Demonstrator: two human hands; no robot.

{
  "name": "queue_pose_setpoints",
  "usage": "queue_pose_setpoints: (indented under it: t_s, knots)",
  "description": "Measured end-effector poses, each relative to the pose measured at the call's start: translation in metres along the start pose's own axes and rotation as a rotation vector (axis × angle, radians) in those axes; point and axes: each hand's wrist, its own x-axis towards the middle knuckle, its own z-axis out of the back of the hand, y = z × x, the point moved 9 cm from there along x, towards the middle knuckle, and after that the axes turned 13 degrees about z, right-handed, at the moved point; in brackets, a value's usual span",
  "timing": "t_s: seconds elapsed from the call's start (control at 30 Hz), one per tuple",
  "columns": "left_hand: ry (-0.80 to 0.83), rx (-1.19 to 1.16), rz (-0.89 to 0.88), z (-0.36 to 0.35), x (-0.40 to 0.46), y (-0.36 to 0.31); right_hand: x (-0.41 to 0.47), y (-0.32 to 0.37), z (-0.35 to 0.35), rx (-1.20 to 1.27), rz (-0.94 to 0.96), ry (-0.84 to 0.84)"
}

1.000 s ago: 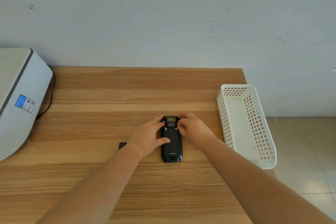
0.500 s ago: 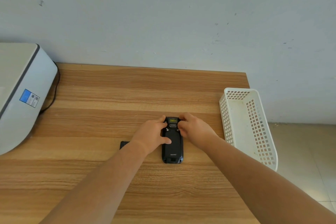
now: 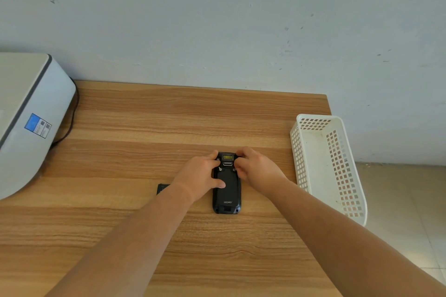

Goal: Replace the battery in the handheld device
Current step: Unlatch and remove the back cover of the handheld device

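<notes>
Hands meet at the far end of a black rugged handheld device point(image 3: 226, 190), which lies face down, back cover up, on the wood-grain table point(image 3: 169, 123), a little right of the table's middle. The left hand point(image 3: 200, 176) grips the device from its left side: the thumb lies across the back cover and the fingers curl round the top left corner. The right hand point(image 3: 255, 169) holds the top right corner with curled fingers, its fingertips just beside a small silver screw-like fastener; whether they touch it cannot be told. A yellowish scanner window shows at the device's far end between the two hands.

Partly hidden behind the left forearm, a small flat black rectangular object point(image 3: 163, 188) lies on the table just left of the device. A white perforated plastic basket point(image 3: 325, 164) stands at the table's right edge, near the device. A grey-and-white machine point(image 3: 26, 113) with a blue label sits at the left edge, well apart.
</notes>
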Motion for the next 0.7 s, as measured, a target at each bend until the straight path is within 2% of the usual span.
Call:
queue_pose_setpoints:
  t_s: [0.7]
  knots:
    - [0.01, 0.027, 0.011, -0.0018, 0.004, -0.0003, 0.0053, -0.0039, -0.0018, -0.006, 0.004, -0.041]
